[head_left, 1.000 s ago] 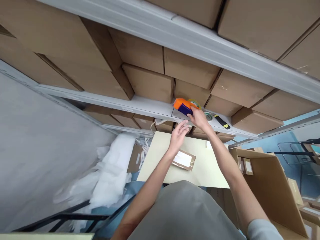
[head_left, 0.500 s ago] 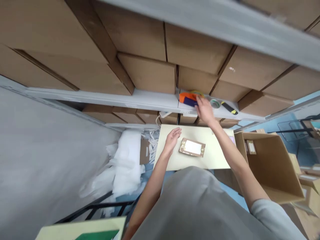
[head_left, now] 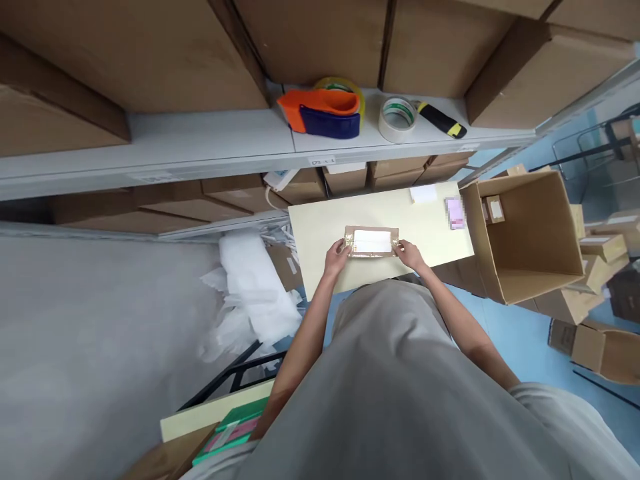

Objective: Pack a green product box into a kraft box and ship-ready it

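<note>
A small flat brown parcel [head_left: 373, 242] with a white label and clear tape at its ends lies on the pale yellow table [head_left: 320, 267]. My left hand [head_left: 337, 258] pinches its left end, fingers closed on the edge. At the opposite end, my right hand [head_left: 409, 255] grips the parcel in the same way. On the grey shelf above lies an orange and dark blue tape dispenser [head_left: 327, 115]. Behind it is a yellowish roll of tape [head_left: 359, 100], and beside it a white roll of tape [head_left: 397, 121] and a black and yellow box cutter [head_left: 440, 120].
A large open cardboard box [head_left: 540, 233] stands right of the table, with small boxes inside. A pink item [head_left: 455, 212] and white paper [head_left: 423, 193] lie on the table. White foam wrap [head_left: 255, 287] is heaped at left. Cardboard boxes [head_left: 320, 40] fill the shelf.
My right hand has left the tape dispenser on the shelf and come down to the parcel's right end. My left hand has closed on its left end. The camera view has shifted.
</note>
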### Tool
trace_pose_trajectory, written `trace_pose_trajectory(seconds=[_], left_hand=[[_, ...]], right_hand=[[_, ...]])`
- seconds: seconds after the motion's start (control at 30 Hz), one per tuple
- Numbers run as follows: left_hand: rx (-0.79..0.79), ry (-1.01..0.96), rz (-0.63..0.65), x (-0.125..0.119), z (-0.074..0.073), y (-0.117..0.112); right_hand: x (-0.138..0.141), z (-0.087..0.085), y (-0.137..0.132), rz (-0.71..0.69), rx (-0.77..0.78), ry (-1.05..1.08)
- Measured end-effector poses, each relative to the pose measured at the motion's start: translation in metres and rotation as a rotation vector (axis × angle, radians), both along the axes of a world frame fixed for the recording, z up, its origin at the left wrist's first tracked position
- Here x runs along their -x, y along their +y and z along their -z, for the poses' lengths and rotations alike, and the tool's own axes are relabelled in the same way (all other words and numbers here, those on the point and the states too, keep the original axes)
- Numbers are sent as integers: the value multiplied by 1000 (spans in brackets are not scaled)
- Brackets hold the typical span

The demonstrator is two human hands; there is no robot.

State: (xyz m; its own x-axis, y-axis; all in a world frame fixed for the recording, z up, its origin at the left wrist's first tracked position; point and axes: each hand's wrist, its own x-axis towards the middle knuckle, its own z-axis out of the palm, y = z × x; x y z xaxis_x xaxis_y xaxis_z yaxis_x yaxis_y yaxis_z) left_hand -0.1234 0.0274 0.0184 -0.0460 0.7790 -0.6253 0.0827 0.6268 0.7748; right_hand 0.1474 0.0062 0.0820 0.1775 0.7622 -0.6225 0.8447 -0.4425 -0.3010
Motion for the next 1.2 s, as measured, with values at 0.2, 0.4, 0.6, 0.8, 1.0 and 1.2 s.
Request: trace_pose_trajectory(seconds=[0.2,0.4,0.6,0.8,1.0,1.2], left_hand=[[-112,127,84,-2,-4,5],[-47,414,124,-29,-30,7],[-220,503,249,-58,-76,7],[-265,388,458,-106,-108,11],[-350,284,739,-180,-134,11],[-442,281,824,-268,-180,3]], right_hand=[[-2,1,0,8,4,36],[2,-5,0,0,36,35],[-12,-33,-19,97,-18,26],[-54,-66,-75,353,-109,43],[-110,-77,-130,608,-156,93],[-192,-76,-137,783,-259,135]])
